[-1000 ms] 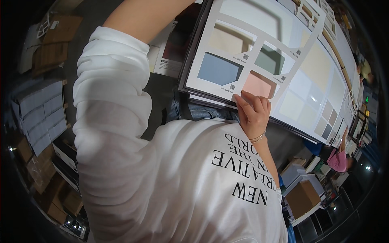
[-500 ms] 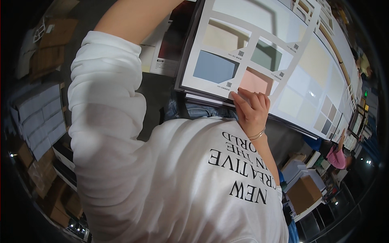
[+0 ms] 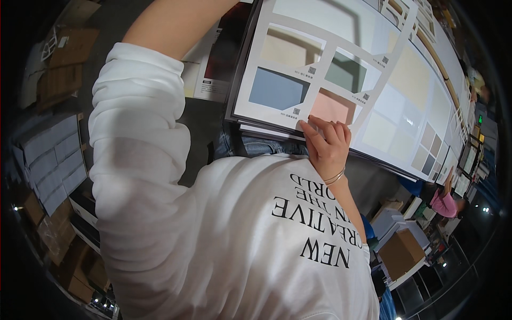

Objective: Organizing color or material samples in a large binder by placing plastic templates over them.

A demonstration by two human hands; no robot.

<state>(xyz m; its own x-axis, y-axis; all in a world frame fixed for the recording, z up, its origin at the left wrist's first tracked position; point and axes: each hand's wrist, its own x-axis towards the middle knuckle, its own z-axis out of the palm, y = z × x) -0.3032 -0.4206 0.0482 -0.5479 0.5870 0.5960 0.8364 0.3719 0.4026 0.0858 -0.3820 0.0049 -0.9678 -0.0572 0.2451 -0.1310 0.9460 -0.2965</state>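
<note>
Two hands in play, only one visible. Right hand (image 3: 325, 145) sits at the near edge of the sample board (image 3: 298, 74), fingers (image 3: 330, 130) lying on the pink swatch (image 3: 332, 106), thumb at the board's lower edge where the page stack shows; looks like a pinch on that edge, fingers on top, thumb under or beside, grip depth not clear. Thin bracelet (image 3: 335, 176) on that wrist. Left arm goes up past the top of the frame, white sleeve (image 3: 138, 133) pushed up the forearm; left hand out of view, so open or closed is unknown.

Board is a large white card with cut windows: blue swatch (image 3: 277, 88), beige, grey-green, pink. It rests tilted over the person's lap, above dark jeans (image 3: 250, 144), with more boards layered under it and a bigger page of pale swatches (image 3: 405, 122) to the right.

Handling guess: stiff laminated card, flat, fairly light per sheet but the stack adds weight; wide, so it will flex and swing if held by one corner. Glossy face likely slippery. Best hold is along the edge with thumb under, second hand on the far edge. Corners may dent; swatches may scuff.

Around: cardboard boxes (image 3: 69, 64) on the floor at left, another person in pink (image 3: 445, 202) far right.
</note>
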